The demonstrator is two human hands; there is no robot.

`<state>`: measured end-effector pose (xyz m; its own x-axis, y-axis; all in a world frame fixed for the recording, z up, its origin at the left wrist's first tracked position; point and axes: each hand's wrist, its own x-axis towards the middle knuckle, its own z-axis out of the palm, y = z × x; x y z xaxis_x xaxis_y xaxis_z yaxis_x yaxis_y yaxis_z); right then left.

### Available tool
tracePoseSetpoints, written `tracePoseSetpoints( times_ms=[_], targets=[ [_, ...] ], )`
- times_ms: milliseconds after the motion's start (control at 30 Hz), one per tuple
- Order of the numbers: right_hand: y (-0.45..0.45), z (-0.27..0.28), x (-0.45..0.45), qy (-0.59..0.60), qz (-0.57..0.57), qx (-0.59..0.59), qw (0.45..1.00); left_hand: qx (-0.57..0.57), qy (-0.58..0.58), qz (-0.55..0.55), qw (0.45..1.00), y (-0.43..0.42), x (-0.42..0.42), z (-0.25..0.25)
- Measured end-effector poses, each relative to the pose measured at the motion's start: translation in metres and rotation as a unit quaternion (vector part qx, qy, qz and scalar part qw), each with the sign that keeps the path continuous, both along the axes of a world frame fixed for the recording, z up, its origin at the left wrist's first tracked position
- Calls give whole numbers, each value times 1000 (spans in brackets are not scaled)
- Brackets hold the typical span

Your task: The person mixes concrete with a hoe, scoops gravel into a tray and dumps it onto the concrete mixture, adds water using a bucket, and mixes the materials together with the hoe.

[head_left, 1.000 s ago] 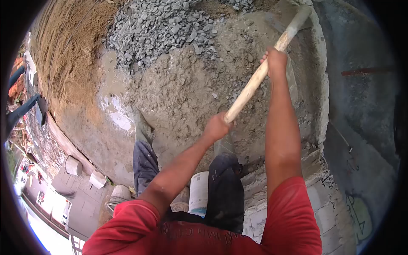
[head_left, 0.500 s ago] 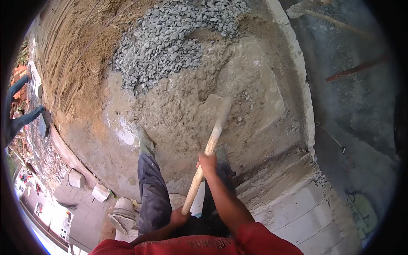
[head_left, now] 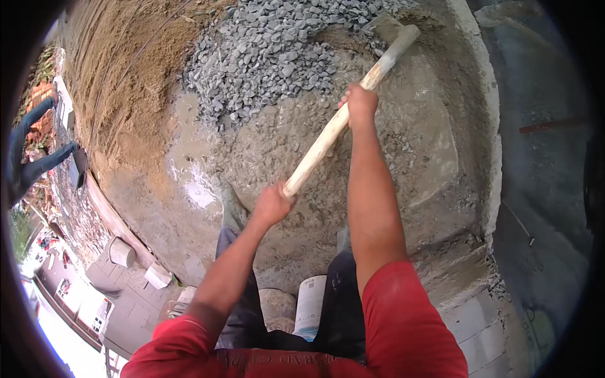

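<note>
A long-handled hoe [head_left: 324, 140] slants across the wet concrete mix [head_left: 283, 142]. My left hand [head_left: 275, 204] is wrapped round the butt end of its pale wooden handle. Farther up, my right hand [head_left: 362, 105] grips the same handle, closer to the head. The hoe's blade [head_left: 386, 28] rests at the far edge of the mix, beside the grey gravel heap [head_left: 258, 60]. Part of the blade is hidden by gravel and mix. Both my arms reach forward over the mix.
Brown sand [head_left: 135, 82] lies at the left, near another person's legs [head_left: 47, 160]. A rough concrete edge [head_left: 493, 145] runs down the right side. White buckets [head_left: 121, 252] stand at lower left, and a whitish container [head_left: 310, 305] is between my legs.
Both hands have pushed the hoe forward, away from my body. Its blade has gone from the middle of the mix to the far edge by the gravel. My arms are now stretched out.
</note>
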<state>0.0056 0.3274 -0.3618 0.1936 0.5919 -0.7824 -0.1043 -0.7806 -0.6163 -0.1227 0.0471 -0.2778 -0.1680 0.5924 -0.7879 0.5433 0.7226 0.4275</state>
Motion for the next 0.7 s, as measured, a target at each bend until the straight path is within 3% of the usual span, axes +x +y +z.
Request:
tracePoseSetpoints(
  times_ms=[67,133,167,200,267,333,400,467,533,567,633,667,700],
  targets=[
    [-31,5,-10,-32,81,-26,996,-52,-63,110,991,-31,27,34],
    [-54,24,-23,-98,201,-70,972,-83,-40,154,984,-80,70,40],
    [-75,16,-23,-114,252,-33,960,-120,-57,171,976,-87,80,60],
    [-93,32,-24,-147,255,-28,955,-157,-73,185,967,-93,88,82],
    [-140,48,-7,-101,257,-70,959,-143,-91,190,967,-161,107,92],
    [-198,75,25,-66,230,-133,962,-224,-78,165,957,-163,126,165],
    [-269,75,71,-24,181,-193,964,-293,-165,227,914,-239,150,180],
    [-310,109,109,-11,121,-197,973,-204,-120,90,967,-278,167,210],
    [-326,151,131,-2,12,-194,981,-181,-132,114,968,-301,180,216],
    [-322,159,143,-9,11,-169,986,-179,-136,124,967,-315,185,219],
    [-283,168,157,-64,-9,-113,992,-196,-133,16,971,-253,177,186],
    [-247,159,164,-76,-30,-49,995,-130,-150,31,980,-226,177,149],
    [-200,150,169,-124,-34,-32,991,-116,-102,-34,987,-202,182,97]
  ],
)
